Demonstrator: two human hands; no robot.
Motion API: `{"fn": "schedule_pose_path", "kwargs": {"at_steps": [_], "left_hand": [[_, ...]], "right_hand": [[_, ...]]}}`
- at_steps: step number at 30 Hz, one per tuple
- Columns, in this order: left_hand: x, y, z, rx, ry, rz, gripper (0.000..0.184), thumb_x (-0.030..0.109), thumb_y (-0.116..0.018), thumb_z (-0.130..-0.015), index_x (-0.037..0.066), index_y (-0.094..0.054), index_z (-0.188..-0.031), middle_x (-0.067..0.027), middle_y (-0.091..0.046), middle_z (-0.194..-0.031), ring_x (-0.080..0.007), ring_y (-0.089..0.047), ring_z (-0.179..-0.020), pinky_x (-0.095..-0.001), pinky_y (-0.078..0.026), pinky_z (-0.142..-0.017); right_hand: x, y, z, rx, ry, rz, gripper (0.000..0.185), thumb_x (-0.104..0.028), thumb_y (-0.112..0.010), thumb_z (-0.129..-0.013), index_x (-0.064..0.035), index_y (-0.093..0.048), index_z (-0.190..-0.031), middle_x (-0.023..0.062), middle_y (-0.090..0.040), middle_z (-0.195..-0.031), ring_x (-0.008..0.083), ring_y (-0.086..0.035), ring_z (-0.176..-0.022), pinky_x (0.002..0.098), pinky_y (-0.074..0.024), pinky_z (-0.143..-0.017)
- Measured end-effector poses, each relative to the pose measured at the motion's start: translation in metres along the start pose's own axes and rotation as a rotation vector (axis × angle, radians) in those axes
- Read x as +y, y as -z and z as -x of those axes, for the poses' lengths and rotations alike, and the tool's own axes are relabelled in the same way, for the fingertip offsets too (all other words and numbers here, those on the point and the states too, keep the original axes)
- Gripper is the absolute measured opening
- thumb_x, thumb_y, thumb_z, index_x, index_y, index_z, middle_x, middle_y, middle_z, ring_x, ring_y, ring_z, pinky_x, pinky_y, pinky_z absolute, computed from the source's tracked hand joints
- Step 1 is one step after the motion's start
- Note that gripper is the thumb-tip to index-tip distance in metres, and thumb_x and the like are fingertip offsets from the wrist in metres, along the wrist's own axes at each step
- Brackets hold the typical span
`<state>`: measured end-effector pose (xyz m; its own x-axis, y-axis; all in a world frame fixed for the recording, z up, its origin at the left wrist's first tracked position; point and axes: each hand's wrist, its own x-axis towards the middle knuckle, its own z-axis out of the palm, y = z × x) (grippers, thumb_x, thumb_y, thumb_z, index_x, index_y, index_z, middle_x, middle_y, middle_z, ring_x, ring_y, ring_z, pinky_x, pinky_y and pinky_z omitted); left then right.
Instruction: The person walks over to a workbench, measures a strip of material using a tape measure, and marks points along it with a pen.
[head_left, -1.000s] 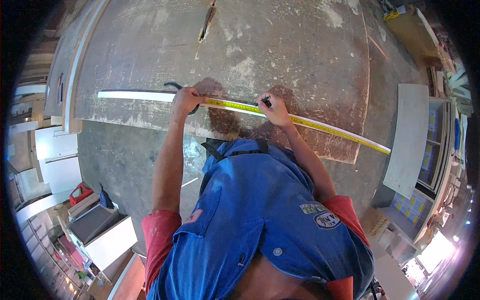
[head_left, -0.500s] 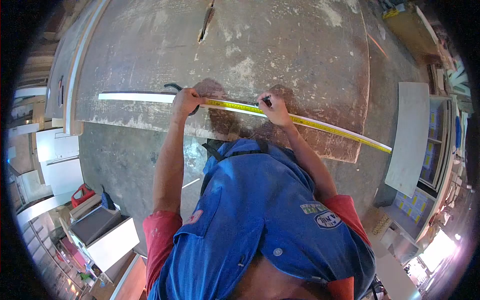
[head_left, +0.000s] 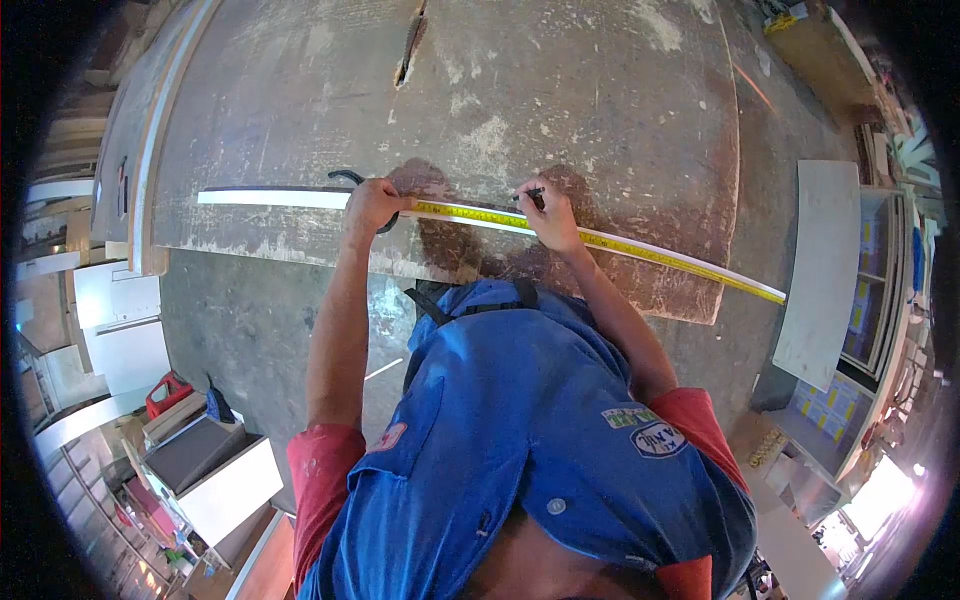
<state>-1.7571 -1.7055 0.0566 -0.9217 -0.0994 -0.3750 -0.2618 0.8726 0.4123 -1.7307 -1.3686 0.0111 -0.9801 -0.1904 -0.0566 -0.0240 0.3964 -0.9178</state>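
Note:
A long white strip (head_left: pixel 270 198) lies along the near edge of the worn brown table, its right end reaching past the table edge. Over its right part runs a yellow tape measure blade (head_left: pixel 660 256). My left hand (head_left: pixel 372 208) is closed on the tape measure, whose dark case shows only in part beneath the fingers. Closed around a dark pen-like marker (head_left: pixel 536 197), my right hand (head_left: pixel 553 222) rests at the strip and blade near the middle. The marker's tip points left, just above the blade.
The scuffed tabletop (head_left: pixel 300 100) has a slot (head_left: pixel 410 50) at the far side. A pale panel (head_left: pixel 820 270) leans by shelving on the right. At the lower left stand a white box-like cabinet (head_left: pixel 225 490) and a red tool (head_left: pixel 167 395). A long rail (head_left: pixel 160 130) runs along the left.
My right hand has tilted slightly, and the marker in it has shifted a little. The left hand keeps its grip, and the strip and blade lie almost as before.

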Motion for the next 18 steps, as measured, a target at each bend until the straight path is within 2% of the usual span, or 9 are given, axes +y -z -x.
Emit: {"fn": "schedule_pose_path", "kwargs": {"at_steps": [2, 3, 4, 5, 6, 8, 12, 18], "left_hand": [[0.0, 0.001, 0.001, -0.004, -0.002, 0.007, 0.041, 0.042, -0.085, -0.066, 0.004, -0.073, -0.076, -0.0091, -0.065, -0.062, -0.0189, -0.062, -0.056, -0.0357, -0.049, -0.056], [0.0, 0.001, 0.001, -0.005, -0.003, 0.015, 0.041, 0.041, -0.085, -0.066, 0.004, -0.072, -0.076, -0.0093, -0.065, -0.062, -0.019, -0.062, -0.056, -0.0358, -0.049, -0.056], [0.001, 0.0, 0.0, -0.008, -0.005, 0.011, 0.041, 0.041, -0.085, -0.066, 0.004, -0.072, -0.076, -0.0093, -0.065, -0.062, -0.019, -0.062, -0.056, -0.0358, -0.049, -0.056], [0.001, 0.0, -0.001, -0.02, 0.02, 0.016, 0.041, 0.042, -0.085, -0.066, 0.005, -0.072, -0.076, -0.011, -0.067, -0.066, -0.023, -0.064, -0.061, -0.0378, -0.05, -0.06], [-0.002, -0.002, -0.002, -0.034, 0.045, 0.019, 0.042, 0.044, -0.085, -0.066, 0.006, -0.072, -0.077, -0.0126, -0.068, -0.07, -0.0271, -0.066, -0.066, -0.0397, -0.051, -0.063], [-0.008, -0.005, -0.003, -0.047, 0.021, 0.026, 0.041, 0.044, -0.084, -0.066, 0.005, -0.072, -0.076, -0.0133, -0.068, -0.07, -0.0275, -0.067, -0.067, -0.0398, -0.051, -0.064], [-0.006, -0.001, -0.005, -0.032, -0.054, -0.008, 0.04, 0.042, -0.083, -0.067, 0.005, -0.072, -0.077, -0.0148, -0.069, -0.073, -0.0284, -0.068, -0.07, -0.0404, -0.051, -0.066], [0.003, 0.007, -0.006, -0.113, -0.025, -0.031, 0.039, 0.042, -0.081, -0.069, 0.005, -0.074, -0.081, -0.0159, -0.071, -0.078, -0.0311, -0.069, -0.075, -0.0411, -0.052, -0.07]], "right_hand": [[0.007, -0.004, -0.001, 0.051, 0.02, -0.074, 0.014, -0.015, -0.062, -0.091, -0.0057, -0.063, -0.101, 0.0077, -0.061, -0.072, 0.0136, -0.052, -0.056, 0.0309, -0.0436, -0.055], [0.004, -0.004, -0.001, 0.053, 0.018, -0.076, 0.014, -0.015, -0.062, -0.091, -0.0057, -0.063, -0.101, 0.0077, -0.061, -0.072, 0.0136, -0.052, -0.056, 0.0309, -0.0436, -0.055], [0.002, -0.002, 0.0, 0.052, 0.015, -0.061, 0.013, -0.013, -0.061, -0.093, -0.004, -0.062, -0.101, 0.0074, -0.064, -0.075, 0.0127, -0.058, -0.065, 0.0294, -0.0473, -0.06], [-0.002, -0.002, 0.001, 0.051, 0.011, -0.047, 0.012, -0.012, -0.06, -0.095, -0.0023, -0.061, -0.101, 0.0071, -0.067, -0.078, 0.0117, -0.065, -0.073, 0.0279, -0.051, -0.066], [0.002, -0.004, 0.003, 0.056, 0.003, -0.053, 0.012, -0.012, -0.06, -0.095, -0.0023, -0.061, -0.101, 0.0071, -0.067, -0.078, 0.0117, -0.065, -0.073, 0.0279, -0.051, -0.066], [0.007, -0.007, -0.001, 0.089, -0.025, -0.111, 0.013, -0.013, -0.062, -0.09, -0.0046, -0.063, -0.1, 0.0058, -0.059, -0.066, 0.0104, -0.052, -0.057, 0.0288, -0.0434, -0.055], [0.001, -0.005, -0.001, 0.125, 0.027, -0.157, 0.012, -0.013, -0.063, -0.089, -0.005, -0.064, -0.099, 0.0031, -0.06, -0.07, 0.0086, -0.053, -0.062, 0.0277, -0.044, -0.057], [-0.013, 0.0, 0.018, 0.241, -0.099, -0.182, 0.011, -0.01, -0.063, -0.088, -0.0034, -0.063, -0.097, 0.0017, -0.059, -0.076, 0.0066, -0.049, -0.067, 0.025, -0.0425, -0.061]]}}
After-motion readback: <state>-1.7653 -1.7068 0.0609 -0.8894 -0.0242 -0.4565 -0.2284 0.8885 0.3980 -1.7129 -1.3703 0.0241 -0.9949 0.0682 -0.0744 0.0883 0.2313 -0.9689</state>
